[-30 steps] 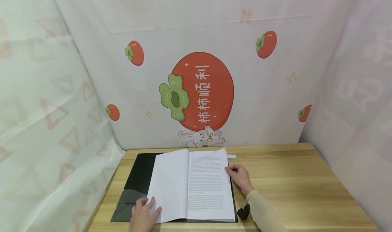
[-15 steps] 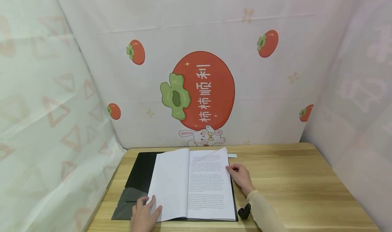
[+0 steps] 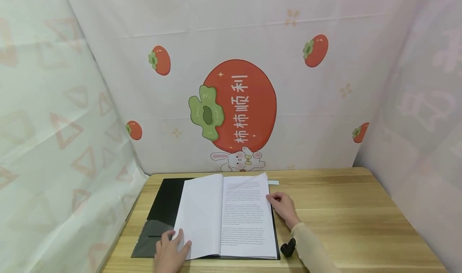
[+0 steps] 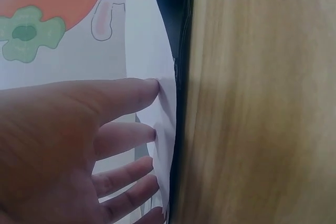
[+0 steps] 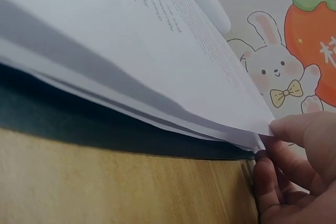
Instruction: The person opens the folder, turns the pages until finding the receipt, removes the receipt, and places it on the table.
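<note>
A black folder (image 3: 166, 197) lies spread on the table with white sheets opened like a book. The left sheet (image 3: 200, 213) is blank; lines of print cover the right page (image 3: 245, 221). My left hand (image 3: 169, 251) rests at the lower left of the blank sheet, fingers spread, and in the left wrist view its thumb and fingertips touch the paper (image 4: 149, 35). At the right edge of the printed page, my right hand (image 3: 283, 207) pinches the paper between thumb and fingers. The right wrist view shows several sheet edges (image 5: 157, 116) fanned slightly apart above the dark cover (image 5: 79, 127).
A pale blue tab (image 3: 273, 182) sticks out at the folder's upper right. Beside the right sleeve (image 3: 310, 245) is a small black object (image 3: 288, 248). Wooden tabletop (image 3: 346, 217) extends to the right. A printed white cloth (image 3: 288, 104) hangs behind and at both sides.
</note>
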The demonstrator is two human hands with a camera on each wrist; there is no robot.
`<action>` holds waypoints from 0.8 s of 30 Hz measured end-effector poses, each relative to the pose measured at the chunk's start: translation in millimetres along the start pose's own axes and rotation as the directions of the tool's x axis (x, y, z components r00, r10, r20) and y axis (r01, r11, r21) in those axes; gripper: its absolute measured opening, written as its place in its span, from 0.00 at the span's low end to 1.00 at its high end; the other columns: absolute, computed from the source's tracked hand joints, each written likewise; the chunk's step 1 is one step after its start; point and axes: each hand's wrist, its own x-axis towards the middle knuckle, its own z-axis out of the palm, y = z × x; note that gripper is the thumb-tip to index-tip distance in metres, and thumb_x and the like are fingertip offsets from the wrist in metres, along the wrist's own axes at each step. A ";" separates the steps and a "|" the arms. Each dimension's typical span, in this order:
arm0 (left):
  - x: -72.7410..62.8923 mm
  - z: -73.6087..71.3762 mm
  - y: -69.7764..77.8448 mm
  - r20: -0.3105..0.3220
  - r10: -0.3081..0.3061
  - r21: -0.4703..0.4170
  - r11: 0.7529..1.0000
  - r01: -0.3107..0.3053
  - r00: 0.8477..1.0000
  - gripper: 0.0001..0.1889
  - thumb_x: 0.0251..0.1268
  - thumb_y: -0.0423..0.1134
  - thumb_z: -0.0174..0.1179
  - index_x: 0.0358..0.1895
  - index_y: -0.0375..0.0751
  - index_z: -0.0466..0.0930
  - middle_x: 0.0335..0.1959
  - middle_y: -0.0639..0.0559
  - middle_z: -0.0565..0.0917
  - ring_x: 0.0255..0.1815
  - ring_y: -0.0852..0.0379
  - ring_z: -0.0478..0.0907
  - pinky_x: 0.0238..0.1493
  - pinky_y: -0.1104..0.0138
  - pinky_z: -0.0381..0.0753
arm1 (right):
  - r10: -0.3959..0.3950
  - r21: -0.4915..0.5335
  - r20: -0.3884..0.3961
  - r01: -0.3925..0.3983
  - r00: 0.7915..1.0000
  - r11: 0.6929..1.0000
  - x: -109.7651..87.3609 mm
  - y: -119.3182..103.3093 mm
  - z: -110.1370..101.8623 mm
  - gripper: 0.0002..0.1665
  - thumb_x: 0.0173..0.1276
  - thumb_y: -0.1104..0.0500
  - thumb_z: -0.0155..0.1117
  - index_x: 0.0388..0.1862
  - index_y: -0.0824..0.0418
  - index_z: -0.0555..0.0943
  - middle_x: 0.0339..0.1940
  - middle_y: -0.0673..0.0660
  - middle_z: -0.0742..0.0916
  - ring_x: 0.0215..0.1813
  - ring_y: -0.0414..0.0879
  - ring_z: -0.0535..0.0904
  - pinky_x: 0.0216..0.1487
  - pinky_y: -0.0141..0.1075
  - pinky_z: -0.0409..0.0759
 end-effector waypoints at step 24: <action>4.2 8.7 -4.5 -0.007 -0.023 0.040 0.999 0.023 1.000 0.37 0.70 0.58 0.65 0.69 0.30 0.76 0.65 0.28 0.68 0.59 0.25 0.66 0.56 0.31 0.72 | 0.003 -0.034 0.057 -0.001 0.998 0.999 3.9 -4.7 -7.8 0.11 0.76 0.54 0.68 0.43 0.63 0.87 0.38 0.54 0.85 0.42 0.48 0.77 0.44 0.38 0.74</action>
